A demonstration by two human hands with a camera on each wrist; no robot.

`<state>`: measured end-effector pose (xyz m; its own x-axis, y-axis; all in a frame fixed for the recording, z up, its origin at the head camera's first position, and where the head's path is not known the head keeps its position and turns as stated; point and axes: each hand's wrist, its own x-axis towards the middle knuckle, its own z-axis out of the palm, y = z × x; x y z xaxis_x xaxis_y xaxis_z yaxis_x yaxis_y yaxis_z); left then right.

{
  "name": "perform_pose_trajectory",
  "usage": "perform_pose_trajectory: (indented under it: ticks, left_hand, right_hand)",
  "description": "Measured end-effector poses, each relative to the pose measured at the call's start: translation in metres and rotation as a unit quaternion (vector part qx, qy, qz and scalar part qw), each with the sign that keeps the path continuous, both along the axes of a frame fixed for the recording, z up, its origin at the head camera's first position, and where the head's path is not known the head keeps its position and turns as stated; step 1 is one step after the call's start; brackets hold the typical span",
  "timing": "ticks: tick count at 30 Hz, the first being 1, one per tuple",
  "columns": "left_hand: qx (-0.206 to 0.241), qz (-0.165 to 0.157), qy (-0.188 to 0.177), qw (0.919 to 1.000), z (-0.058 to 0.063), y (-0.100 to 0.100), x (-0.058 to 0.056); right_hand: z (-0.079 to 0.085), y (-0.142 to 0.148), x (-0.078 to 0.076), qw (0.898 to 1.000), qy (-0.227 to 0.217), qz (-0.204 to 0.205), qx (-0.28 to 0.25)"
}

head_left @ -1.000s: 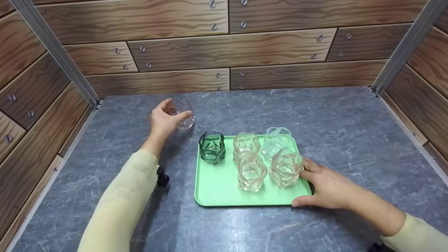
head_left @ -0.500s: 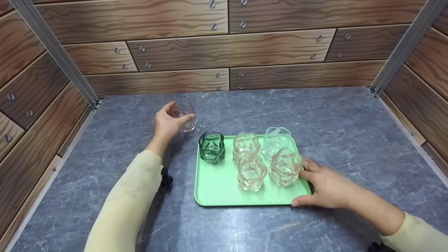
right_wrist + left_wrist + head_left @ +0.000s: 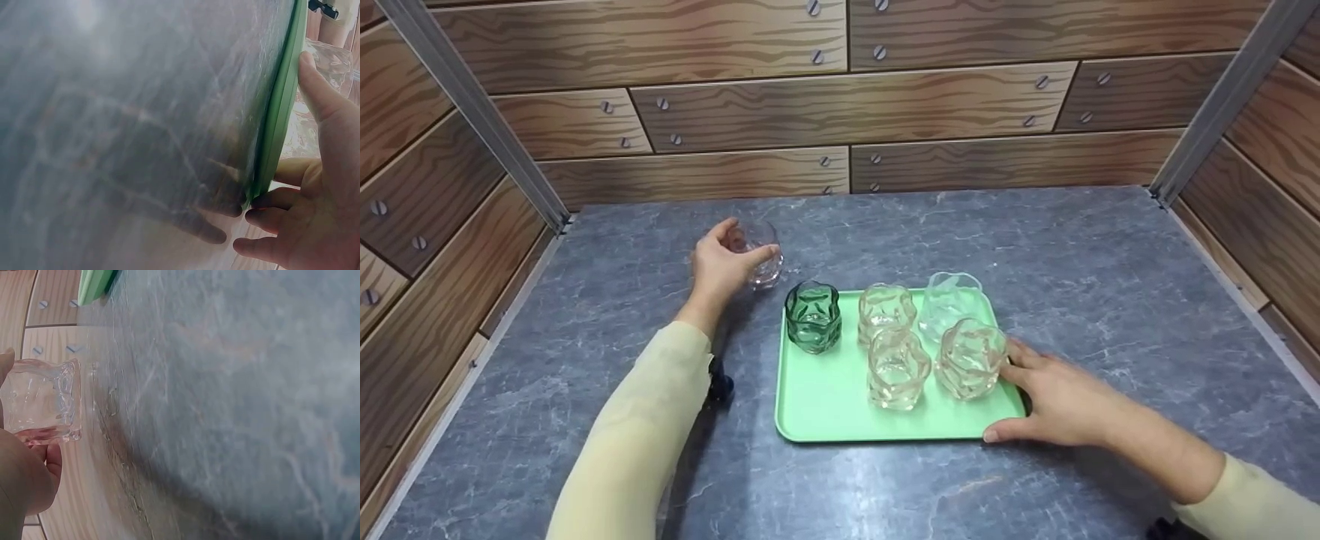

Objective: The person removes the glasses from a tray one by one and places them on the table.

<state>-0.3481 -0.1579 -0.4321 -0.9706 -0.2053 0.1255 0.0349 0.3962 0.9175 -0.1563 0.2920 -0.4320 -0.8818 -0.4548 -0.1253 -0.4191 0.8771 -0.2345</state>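
Observation:
My left hand (image 3: 720, 262) grips a clear, faintly pink drinking glass (image 3: 766, 266) between thumb and fingers, beyond the tray's back left corner. In the left wrist view the upright glass (image 3: 42, 402) has its base close over the tabletop. My right hand (image 3: 1065, 397) touches the front right corner of a light green tray (image 3: 825, 409), thumb at the front edge, other fingers along the right side. On the tray stand a dark green glass (image 3: 814, 322), a pale frosted glass (image 3: 952, 300) and three clear wavy ones, the nearest-right glass (image 3: 971, 360) beside my right fingertips.
A grey marbled tabletop (image 3: 840, 487) lies under everything. Wood-patterned panels (image 3: 840, 105) wall the back and both sides, with metal posts (image 3: 480, 120) at the corners. The tray's front left part is bare.
My left hand has shifted slightly right and toward the tray with the pink glass, which now sits a little lower in view. The right hand and the tray stay in place.

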Motion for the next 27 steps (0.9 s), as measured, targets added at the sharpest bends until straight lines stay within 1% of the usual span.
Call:
perform_pose_trajectory:
  ticks: [10,16,19,21,24,27]
  left_hand:
    - [0.006,-0.010,0.001,0.9999,-0.006,-0.001,0.001]
    - [-0.010,-0.029,-0.012,0.9995,-0.004,-0.002,0.002]
    - [-0.037,-0.036,-0.024,0.9984,0.000,-0.005,0.006]
    - [-0.059,-0.035,-0.025,0.9974,0.005,-0.007,0.009]
    - [-0.083,-0.030,-0.017,0.9959,0.015,-0.009,0.016]
    - [-0.089,-0.032,-0.004,0.9955,0.026,-0.009,0.025]
  right_hand:
    - [-0.001,0.000,0.000,1.000,0.005,0.001,-0.002]
    - [0.000,0.000,0.000,1.000,0.006,0.000,-0.006]
    - [-0.001,0.000,0.000,1.000,0.008,0.004,-0.010]
    - [-0.001,0.000,0.000,1.000,0.008,0.006,-0.013]
    - [-0.001,0.000,0.000,1.000,0.006,0.008,-0.015]
    - [-0.002,0.001,0.000,1.000,0.001,0.006,-0.012]
